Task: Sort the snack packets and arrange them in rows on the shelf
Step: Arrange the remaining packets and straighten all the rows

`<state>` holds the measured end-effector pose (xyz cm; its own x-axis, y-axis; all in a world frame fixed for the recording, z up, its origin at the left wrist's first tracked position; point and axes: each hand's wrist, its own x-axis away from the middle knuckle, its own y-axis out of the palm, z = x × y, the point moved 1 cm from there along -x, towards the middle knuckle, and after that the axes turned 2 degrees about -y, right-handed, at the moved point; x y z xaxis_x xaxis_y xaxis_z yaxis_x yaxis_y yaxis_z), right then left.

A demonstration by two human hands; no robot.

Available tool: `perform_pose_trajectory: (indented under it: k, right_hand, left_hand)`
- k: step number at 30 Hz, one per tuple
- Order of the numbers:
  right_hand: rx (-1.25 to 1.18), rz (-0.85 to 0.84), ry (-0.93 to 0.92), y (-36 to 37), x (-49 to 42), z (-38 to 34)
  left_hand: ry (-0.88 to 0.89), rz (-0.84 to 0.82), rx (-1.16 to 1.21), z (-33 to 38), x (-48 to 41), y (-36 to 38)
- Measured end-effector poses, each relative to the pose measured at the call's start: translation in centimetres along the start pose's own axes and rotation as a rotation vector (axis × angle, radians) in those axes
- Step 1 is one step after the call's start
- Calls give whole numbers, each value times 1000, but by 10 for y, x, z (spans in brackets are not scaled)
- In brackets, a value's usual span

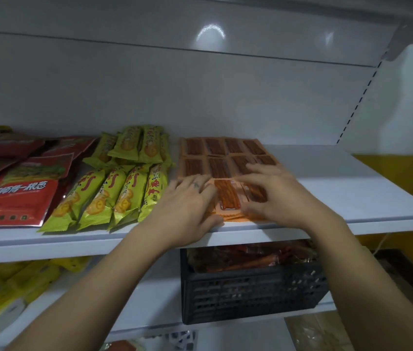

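Mid-frame, our left hand point(187, 198) and right hand point(276, 196) lie flat, gripping nothing, aligning the shelf's point(352, 198) front orange packets point(227, 196); next, probably, squaring that row.

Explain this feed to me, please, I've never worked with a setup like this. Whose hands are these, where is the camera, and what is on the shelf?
There is no robot here. One camera, worn on a person's head, looks forward and down at their two bare hands. The left hand and right hand lie with fairly straight fingers on the front row of the orange snack packets on the white shelf. Neither hand grips anything. Two more rows of the same packets lie behind. To their left are green packets, then red bags. Under the shelf, a black crate holds more packets.
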<state>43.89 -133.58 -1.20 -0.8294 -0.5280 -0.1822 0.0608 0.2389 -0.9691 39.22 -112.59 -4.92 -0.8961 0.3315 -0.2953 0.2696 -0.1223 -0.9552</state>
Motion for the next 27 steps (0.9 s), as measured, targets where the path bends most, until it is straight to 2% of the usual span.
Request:
perform_pose_trajectory:
  k: [5, 11, 19, 23, 27]
  right_hand:
    - [30, -40, 169, -12, 26, 33]
    - [-10, -87, 186, 12, 33, 30]
    - [41, 10, 230, 10, 39, 50]
    - [63, -100, 276, 12, 42, 59]
    - [39, -98, 260, 15, 39, 56]
  left_hand:
    - [45, -29, 55, 24, -7, 11]
    - [48, -6, 55, 42, -18, 19]
    - [63, 58, 79, 51, -28, 21]
    - [106, 30, 95, 59, -32, 24]
    - [105, 40, 108, 59, -34, 25]
